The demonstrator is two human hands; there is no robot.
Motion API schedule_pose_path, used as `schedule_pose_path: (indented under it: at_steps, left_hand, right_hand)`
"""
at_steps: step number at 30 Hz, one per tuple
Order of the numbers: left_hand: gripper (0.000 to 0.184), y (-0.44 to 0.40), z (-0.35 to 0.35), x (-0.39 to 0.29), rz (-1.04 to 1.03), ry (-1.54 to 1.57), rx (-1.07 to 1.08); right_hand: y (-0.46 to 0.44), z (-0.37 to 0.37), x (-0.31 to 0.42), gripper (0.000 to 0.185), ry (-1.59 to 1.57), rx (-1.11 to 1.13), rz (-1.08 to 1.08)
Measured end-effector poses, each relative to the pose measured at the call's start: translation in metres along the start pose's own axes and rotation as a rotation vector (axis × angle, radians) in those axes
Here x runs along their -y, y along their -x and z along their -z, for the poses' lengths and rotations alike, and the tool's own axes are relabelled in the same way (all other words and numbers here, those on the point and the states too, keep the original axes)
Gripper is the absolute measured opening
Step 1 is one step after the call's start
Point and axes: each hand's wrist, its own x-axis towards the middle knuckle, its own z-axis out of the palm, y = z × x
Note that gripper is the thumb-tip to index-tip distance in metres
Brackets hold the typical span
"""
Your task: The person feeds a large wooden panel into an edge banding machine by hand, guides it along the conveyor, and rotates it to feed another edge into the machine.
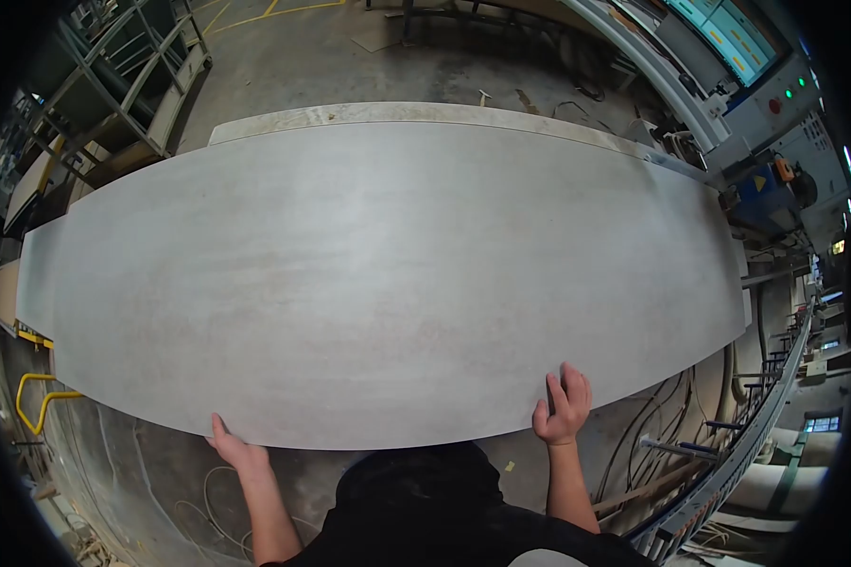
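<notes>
Now, big flat panel (378, 274): it is pale grey with faint brown smudges, and it lies out in front of the person, reaching far past both hands to the left and to the right.
Left hand (241, 454): it is at the near edge of the panel, left of the body. One finger or the thumb points up onto the top. The other fingers are hidden, so I cannot tell if it grips the edge.
Right hand (565, 411): it is open, with its fingers spread and lying on top of the panel, just in from the near edge. It is not closed around anything.
Panel and hands: both hands touch only the near side. Most of the panel lies ahead of the fingers, and the wide middle part of its near edge is between the two hands.
Black shirt (416, 529): it is right by the near edge, between the arms.
Pale strip (350, 113): it runs along behind the far edge of the panel.
Left side: a metal rack (182, 93) stands past the panel, and a bent yellow bar (34, 406) sticks out near its left end.
Right side: a lit screen (728, 38) is up high at the back, and dark cables (633, 444) lie lower down, near the right arm.
</notes>
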Motion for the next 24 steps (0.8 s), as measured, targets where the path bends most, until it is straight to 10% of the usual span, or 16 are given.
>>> schedule_pose_path:
  at_steps: [9,11,15,17,19,24]
  left_hand:
    - [0.051,-0.046,0.042,-0.015,-0.032,-0.460,-0.075]
    - [0.055,-0.048,0.037,-0.021,0.054,-0.433,-0.044]
    - [0.062,-0.037,0.022,-0.036,0.228,-0.478,0.033]
    - [0.064,-0.046,0.029,-0.032,0.204,-0.457,0.027]
    - [0.066,-0.050,0.027,-0.024,0.185,-0.429,0.021]
    - [0.073,-0.051,0.028,-0.029,0.161,-0.508,-0.039]
  right_hand:
    - [0.055,-0.023,0.004,0.051,0.035,-0.578,-0.913]
    - [0.061,-0.028,-0.002,0.042,-1.037,-0.819,-1.421]
    - [0.020,-0.014,0.016,0.049,-1.250,-0.346,-1.723]
    - [0.014,-0.024,0.016,0.056,-1.077,-0.524,-1.772]
    - [0.016,-0.003,0.006,0.062,-0.817,0.041,-1.768]
    - [0.004,0.020,0.005,0.072,-0.593,0.329,-1.830]
